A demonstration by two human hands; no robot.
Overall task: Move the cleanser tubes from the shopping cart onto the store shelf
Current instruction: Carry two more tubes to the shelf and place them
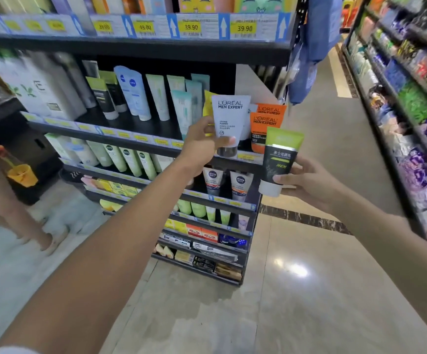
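Note:
My left hand (pixel 202 146) grips a white L'Oreal Men Expert tube (pixel 229 121) by its lower part, cap down, held up in front of the right end of the store shelf (pixel 140 125). Just behind it stand two orange L'Oreal tubes (pixel 264 123) on that shelf. My right hand (pixel 306 182) holds a black tube with a green top and white cap (pixel 280 159), cap down, in the air to the right of the shelf's end. The shopping cart is out of view.
Several more cleanser tubes (pixel 135 95) stand in rows on the shelf and on the shelves below. A person's legs (pixel 26 213) and an orange cup are at the left. An aisle of tiled floor (pixel 309 264) runs right, with another rack (pixel 411 111) beyond.

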